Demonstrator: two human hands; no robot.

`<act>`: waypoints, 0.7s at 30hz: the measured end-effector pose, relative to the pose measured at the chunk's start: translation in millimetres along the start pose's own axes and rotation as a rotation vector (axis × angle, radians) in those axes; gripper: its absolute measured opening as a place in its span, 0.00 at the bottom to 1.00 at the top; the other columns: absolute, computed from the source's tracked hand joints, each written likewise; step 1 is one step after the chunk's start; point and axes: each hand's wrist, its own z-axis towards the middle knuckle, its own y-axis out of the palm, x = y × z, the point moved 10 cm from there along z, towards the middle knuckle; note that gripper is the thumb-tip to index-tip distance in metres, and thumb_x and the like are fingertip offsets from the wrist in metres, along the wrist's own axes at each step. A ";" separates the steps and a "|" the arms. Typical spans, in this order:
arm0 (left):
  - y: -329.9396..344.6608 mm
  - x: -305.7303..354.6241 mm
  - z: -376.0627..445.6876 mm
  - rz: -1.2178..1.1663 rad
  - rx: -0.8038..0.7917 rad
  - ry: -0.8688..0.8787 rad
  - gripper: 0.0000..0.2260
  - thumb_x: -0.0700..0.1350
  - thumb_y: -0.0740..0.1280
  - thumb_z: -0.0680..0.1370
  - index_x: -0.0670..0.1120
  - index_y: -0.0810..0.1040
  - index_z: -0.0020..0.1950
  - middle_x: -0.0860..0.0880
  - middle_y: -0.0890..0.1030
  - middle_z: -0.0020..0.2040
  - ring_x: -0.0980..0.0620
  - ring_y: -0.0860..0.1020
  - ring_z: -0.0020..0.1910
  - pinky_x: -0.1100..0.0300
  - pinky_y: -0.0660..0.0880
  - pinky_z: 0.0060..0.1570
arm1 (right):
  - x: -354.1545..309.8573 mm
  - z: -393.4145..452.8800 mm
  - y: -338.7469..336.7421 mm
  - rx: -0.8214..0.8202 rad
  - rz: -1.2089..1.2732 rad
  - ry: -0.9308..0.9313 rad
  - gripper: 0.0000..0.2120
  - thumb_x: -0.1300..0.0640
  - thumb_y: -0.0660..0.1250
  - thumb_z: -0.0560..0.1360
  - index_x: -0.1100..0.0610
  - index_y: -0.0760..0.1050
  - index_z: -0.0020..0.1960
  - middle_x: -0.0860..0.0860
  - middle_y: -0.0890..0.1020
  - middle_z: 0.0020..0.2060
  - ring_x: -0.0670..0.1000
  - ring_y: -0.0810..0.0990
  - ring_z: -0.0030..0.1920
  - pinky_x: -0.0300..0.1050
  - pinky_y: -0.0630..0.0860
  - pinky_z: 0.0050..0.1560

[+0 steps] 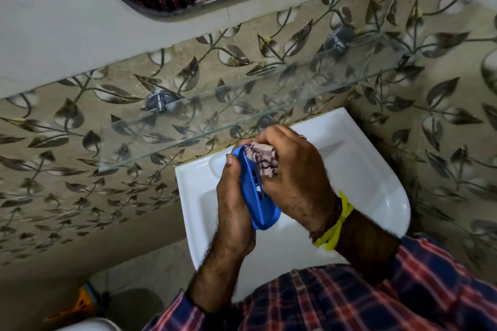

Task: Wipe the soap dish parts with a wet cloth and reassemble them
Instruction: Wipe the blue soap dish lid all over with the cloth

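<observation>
Two hands ours: left hand (233, 204) grips blue slotted plastic soap-dish tray (258, 196), long axis away from us; right hand (293, 169) clenches patterned cloth (262, 159) against its far end.

No legible text, label, brand, number or sign appears on any surface in this view.

**Colours and patterns**

Soap dish part (258, 193): bright blue. Cloth (262, 160): pale pink, dark wavy lines. Sink (371, 183): glossy white. Wall tiles (80, 148): beige, dark brown leaf-and-vine print. Shirt sleeves (435, 285): navy and red plaid. Wristband (336, 226): yellow. Upper wall (53, 21): plain off-white.
</observation>
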 end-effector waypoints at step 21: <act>-2.9 0.3 14.0 -0.016 -0.060 -0.042 0.25 0.63 0.56 0.79 0.51 0.78 0.68 0.44 0.84 0.58 0.44 0.82 0.55 0.45 0.78 0.56 | 29.4 1.1 7.3 -0.008 0.052 0.034 0.04 0.62 0.70 0.70 0.58 0.76 0.43 0.51 0.79 0.39 0.56 0.78 0.41 0.56 0.78 0.41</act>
